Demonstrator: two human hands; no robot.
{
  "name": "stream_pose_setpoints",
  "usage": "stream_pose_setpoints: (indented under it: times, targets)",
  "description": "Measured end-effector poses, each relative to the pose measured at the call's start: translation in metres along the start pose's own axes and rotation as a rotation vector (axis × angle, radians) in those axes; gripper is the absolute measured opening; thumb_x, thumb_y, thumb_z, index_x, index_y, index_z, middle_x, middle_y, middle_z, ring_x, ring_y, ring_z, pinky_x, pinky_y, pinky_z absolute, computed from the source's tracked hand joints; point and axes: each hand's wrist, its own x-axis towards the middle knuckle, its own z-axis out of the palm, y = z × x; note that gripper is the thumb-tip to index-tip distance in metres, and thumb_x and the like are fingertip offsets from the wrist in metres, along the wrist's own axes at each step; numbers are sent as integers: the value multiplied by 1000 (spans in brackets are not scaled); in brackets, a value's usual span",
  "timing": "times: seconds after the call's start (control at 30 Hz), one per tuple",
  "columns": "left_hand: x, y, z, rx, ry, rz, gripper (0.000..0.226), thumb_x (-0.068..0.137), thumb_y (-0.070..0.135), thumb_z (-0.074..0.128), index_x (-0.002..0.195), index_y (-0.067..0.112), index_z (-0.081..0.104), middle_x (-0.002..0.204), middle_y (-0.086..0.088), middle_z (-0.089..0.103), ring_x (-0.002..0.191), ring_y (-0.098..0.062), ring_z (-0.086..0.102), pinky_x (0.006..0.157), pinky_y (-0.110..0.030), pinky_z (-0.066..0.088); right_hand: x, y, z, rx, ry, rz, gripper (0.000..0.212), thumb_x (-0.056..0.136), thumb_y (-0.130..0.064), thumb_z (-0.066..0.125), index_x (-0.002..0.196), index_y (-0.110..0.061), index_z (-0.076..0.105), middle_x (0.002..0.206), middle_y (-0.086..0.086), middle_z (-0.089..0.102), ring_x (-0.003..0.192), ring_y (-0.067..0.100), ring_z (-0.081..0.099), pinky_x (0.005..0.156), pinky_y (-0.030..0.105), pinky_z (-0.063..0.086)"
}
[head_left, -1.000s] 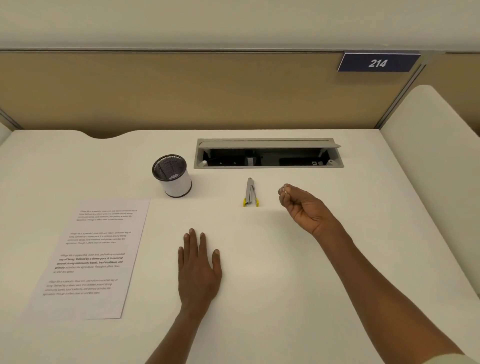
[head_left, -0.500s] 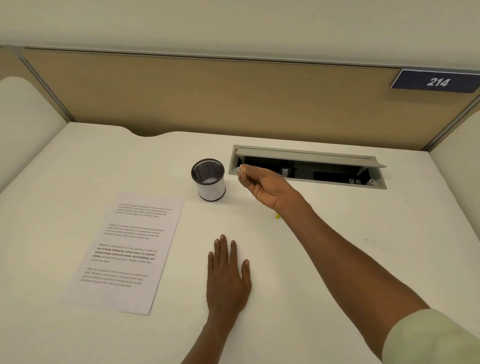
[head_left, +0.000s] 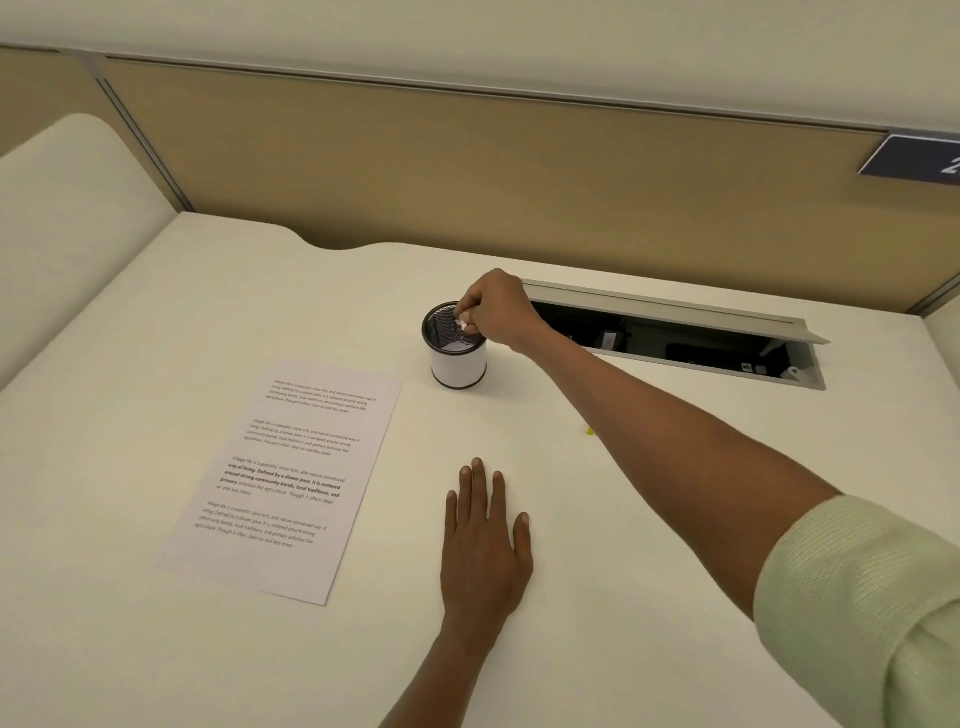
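A small white cup (head_left: 458, 366) with a black mesh inside stands upright on the white desk (head_left: 597, 545). My right hand (head_left: 493, 312) hovers over the cup's rim, fingertips curled together and pinching a tiny pale thing (head_left: 461, 325) just above the opening. My left hand (head_left: 485, 540) lies flat on the desk, palm down, fingers straight. Most of the stapler remover is hidden under my right forearm; only a yellow tip (head_left: 589, 431) shows.
A printed sheet of paper (head_left: 291, 478) lies left of my left hand. An open cable tray (head_left: 675, 338) is sunk into the desk behind the cup. A tan partition (head_left: 467, 171) closes the back; padded side panels stand left and right.
My right hand has travelled left from beside the stapler remover to above the cup, fingers still pinched. The view has swung left. The left hand stays flat.
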Motion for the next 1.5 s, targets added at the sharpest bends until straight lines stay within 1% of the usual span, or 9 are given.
stream_pose_setpoints:
  times: [0.17, 0.43, 0.57, 0.67, 0.93, 1.03, 1.2, 1.33, 1.5]
  targets:
    - [0, -1, 2, -10, 9, 1, 60, 102, 42, 35, 155, 12, 36, 167, -9, 16, 156, -22, 10, 124, -39, 11, 7, -3, -4, -264, -47, -87, 22, 75, 11, 63, 84, -3, 77, 85, 14, 74, 81, 26, 71, 80, 37, 59]
    - [-1, -1, 1, 1, 12, 3, 60, 103, 42, 36, 154, 12, 37, 167, -10, 17, 156, -22, 10, 124, -40, 11, 3, -1, -8, -397, -110, -239, 11, 74, 1, 70, 82, -5, 76, 76, 5, 69, 67, 12, 55, 48, 11, 36]
    - [-1, -2, 2, 2, 6, -3, 60, 103, 42, 36, 155, 13, 36, 168, -9, 16, 156, -22, 9, 124, -39, 9, 4, 4, -6, -452, -128, -297, 13, 73, 3, 67, 78, -7, 74, 73, 2, 65, 68, 15, 55, 62, 29, 53]
    - [-1, -1, 2, -1, 3, -2, 60, 103, 42, 36, 155, 13, 35, 168, -9, 15, 156, -22, 9, 124, -38, 9, 5, 7, -3, -482, -125, -317, 31, 73, 11, 54, 82, -10, 75, 80, 2, 66, 76, 19, 61, 73, 38, 58]
    - [-1, -2, 1, 7, -5, -8, 60, 104, 43, 34, 156, 14, 32, 168, -8, 13, 157, -20, 5, 126, -37, 6, -7, 15, 3, -390, 53, -352, 28, 82, -6, 50, 92, -13, 75, 96, 2, 75, 92, 26, 66, 81, 40, 53]
    - [0, -3, -1, 11, -9, -8, 61, 104, 43, 32, 157, 14, 31, 168, -8, 12, 157, -21, 5, 126, -37, 7, -26, 20, 1, -211, 120, -330, 21, 85, -14, 56, 92, -3, 72, 90, 9, 75, 81, 24, 65, 82, 40, 52]
    - [-1, -5, 0, 6, 8, 8, 61, 102, 41, 36, 154, 10, 36, 167, -11, 19, 156, -25, 13, 125, -43, 18, -80, 52, -6, 92, 405, -254, 25, 91, -12, 56, 106, -1, 72, 102, 13, 74, 94, 22, 69, 88, 40, 55]
    - [0, -4, -1, -3, 1, 7, 62, 101, 43, 33, 154, 10, 37, 167, -11, 20, 156, -25, 14, 125, -44, 18, -131, 107, -16, 65, 452, -110, 37, 94, -22, 47, 122, -8, 66, 124, 7, 67, 118, 18, 61, 107, 45, 43]
    - [-1, -4, -2, 4, -4, 9, 64, 100, 45, 30, 153, 9, 38, 166, -12, 21, 155, -26, 16, 125, -44, 18, -200, 175, -27, -128, 476, -6, 44, 97, -18, 41, 138, -6, 51, 140, 8, 54, 132, 22, 47, 110, 24, 33]
